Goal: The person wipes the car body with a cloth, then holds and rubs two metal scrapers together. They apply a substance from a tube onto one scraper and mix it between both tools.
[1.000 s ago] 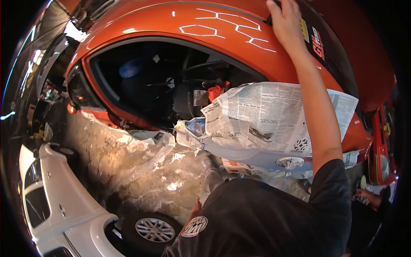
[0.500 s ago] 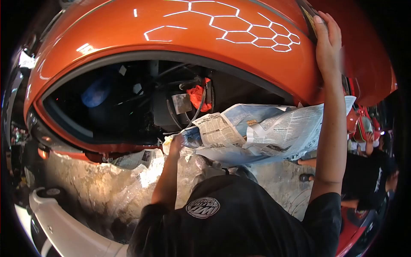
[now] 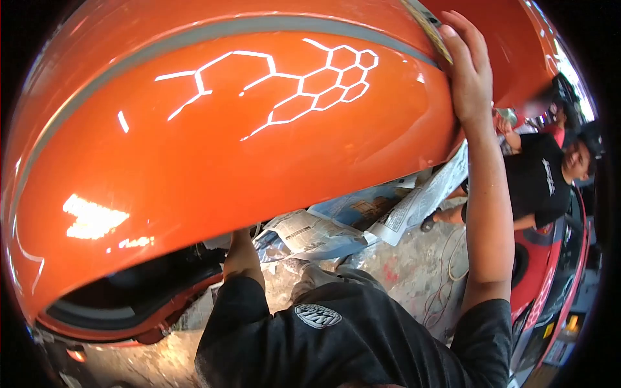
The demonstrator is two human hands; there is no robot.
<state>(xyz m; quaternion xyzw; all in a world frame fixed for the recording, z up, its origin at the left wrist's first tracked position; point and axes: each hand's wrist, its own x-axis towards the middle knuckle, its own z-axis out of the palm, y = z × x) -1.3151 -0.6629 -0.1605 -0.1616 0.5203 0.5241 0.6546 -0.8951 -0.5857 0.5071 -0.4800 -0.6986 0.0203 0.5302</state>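
A glossy orange car (image 3: pixel 259 174) fills the upper part of the view, its roof panel close to me. At the upper right, my right hand (image 3: pixel 471 74) rests against the panel's edge beside a dark trim strip (image 3: pixel 428 29). Its fingers are stretched out, with the thumb nearer me. My left forearm (image 3: pixel 243 258) reaches under the lower edge of the roof, and my left hand is hidden there. Close by it, crumpled newspaper sheets (image 3: pixel 314 234) hang from the car's opening (image 3: pixel 136 291).
A person in a black shirt (image 3: pixel 533 178) is at the right, with a red car (image 3: pixel 537 271) nearby. A thin hose or cable (image 3: pixel 446 278) lies on the stained concrete floor (image 3: pixel 401 284).
My view has shifted closer over the roof, which now covers most of the opening. My left hand has gone out of sight beneath its edge; my right hand stays at the panel edge.
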